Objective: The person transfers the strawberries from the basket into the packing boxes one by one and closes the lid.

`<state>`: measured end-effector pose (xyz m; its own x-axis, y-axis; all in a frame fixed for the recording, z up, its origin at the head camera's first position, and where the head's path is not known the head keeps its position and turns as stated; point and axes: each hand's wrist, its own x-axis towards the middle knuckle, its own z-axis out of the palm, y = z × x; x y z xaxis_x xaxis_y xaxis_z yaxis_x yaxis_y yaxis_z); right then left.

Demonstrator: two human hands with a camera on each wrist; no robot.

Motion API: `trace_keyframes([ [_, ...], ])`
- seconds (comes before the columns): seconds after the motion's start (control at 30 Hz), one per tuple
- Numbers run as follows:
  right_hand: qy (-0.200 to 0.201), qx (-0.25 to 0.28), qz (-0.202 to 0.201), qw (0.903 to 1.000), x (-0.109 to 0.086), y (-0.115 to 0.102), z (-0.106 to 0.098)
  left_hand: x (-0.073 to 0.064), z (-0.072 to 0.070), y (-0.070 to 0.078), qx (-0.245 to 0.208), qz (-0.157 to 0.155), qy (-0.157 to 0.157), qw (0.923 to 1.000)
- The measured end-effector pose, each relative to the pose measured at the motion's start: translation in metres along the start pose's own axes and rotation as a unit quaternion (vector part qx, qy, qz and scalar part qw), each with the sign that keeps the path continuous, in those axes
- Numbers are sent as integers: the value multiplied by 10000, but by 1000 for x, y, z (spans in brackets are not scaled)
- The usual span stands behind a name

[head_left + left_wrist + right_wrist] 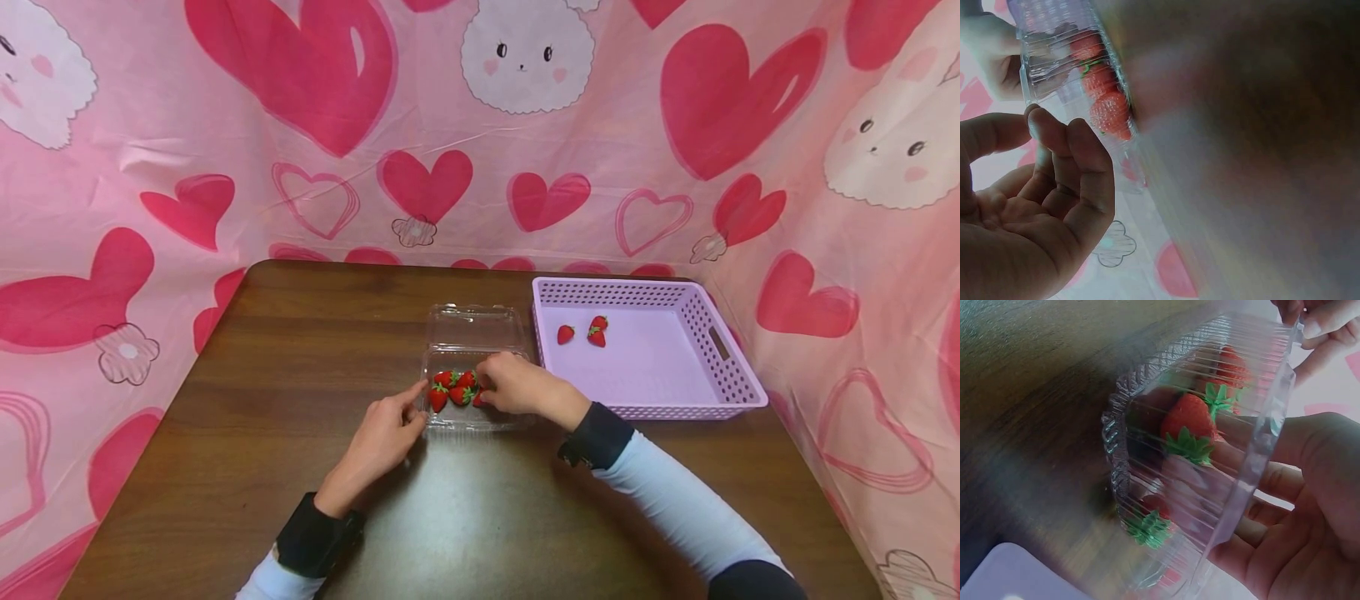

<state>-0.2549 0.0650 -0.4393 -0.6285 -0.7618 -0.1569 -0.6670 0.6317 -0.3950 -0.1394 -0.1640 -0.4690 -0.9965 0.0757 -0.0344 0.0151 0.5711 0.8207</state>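
Observation:
A clear plastic clamshell box stands on the table with its lid folded back. Several red strawberries with green leaves lie inside. At the box's left side, my left hand pinches the rim between thumb and forefinger; the left wrist view shows its other fingers curled. My right hand reaches over the right side into the box. Through the clear wall in the right wrist view, its fingers hold a strawberry low in the box. That hand partly hides the box's right end in the head view.
Just right of the box is a lilac perforated basket holding a strawberry and two more strawberries near its left side. The brown wooden table meets a pink heart-patterned cloth at the back and sides.

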Motion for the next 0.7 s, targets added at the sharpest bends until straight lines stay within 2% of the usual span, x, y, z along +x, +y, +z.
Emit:
trace_keyframes([
  [0.43, 611, 260, -317, 9973, -5, 5, -6, 0, 0, 0, 0, -80, -33, 10000],
  [0.7, 575, 409, -207, 9973, -6, 5, -13, -1, 0, 1, -21, -70, -7, 10000],
])
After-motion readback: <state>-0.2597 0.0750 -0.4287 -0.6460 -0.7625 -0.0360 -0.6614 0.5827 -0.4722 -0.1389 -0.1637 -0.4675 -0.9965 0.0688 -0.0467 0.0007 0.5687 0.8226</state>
